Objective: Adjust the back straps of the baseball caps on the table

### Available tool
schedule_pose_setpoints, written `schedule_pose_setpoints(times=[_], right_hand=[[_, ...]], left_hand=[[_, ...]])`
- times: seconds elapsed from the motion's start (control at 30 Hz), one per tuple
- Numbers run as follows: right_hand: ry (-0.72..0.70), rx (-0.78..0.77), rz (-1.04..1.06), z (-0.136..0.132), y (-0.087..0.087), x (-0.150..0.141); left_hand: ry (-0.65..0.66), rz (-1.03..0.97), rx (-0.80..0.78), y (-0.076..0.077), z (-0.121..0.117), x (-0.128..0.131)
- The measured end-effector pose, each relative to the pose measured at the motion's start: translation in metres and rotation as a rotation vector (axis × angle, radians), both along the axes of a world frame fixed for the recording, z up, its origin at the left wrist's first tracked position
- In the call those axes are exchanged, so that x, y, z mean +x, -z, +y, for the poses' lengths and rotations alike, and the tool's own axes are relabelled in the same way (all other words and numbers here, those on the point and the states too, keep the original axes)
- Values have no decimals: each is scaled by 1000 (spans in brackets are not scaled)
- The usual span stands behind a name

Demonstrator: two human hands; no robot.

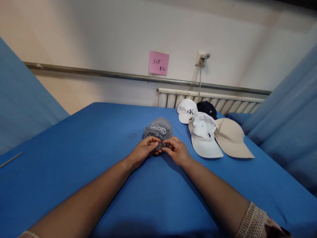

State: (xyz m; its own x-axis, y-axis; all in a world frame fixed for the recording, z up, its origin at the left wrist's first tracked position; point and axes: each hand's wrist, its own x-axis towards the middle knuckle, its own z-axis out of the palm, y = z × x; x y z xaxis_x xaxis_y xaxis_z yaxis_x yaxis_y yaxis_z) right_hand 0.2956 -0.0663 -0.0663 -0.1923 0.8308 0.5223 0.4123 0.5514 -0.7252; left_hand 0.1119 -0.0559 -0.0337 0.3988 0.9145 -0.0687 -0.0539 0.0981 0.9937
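Observation:
A grey cap [158, 129] with white lettering lies on the blue table [86, 138], its back strap toward me. My left hand [145, 150] and my right hand [176, 151] meet at that strap, fingers pinched closed on its buckle [162, 144]. Both forearms stretch across the cloth from the near edge.
Several other caps lie in a group at the right rear: a white one with letters [186, 110], a dark one [207, 108], a white one with a small logo [204, 134], a beige one [231, 137]. Blue curtains hang on both sides. A pink note [158, 62] sticks on the wall.

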Motion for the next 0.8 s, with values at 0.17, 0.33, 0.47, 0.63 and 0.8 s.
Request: schedule_pose_setpoints(times=[0.17,0.33,0.47,0.63,0.8], right_hand=[[-55,-48,-17,-6,-5,-4],[-59,-169,157,-12,-10,-7],[-44,-196,173,-8,-6,-7],[-56,-291,340,-2,0,-9],[-148,-319,500,0,0,-8]], left_hand=[[-15,40,57,-2,2,2],[-44,61,103,-2,2,3],[44,73,137,-1,1,2],[67,266,392,0,1,1],[39,466,600,1,-1,0]])
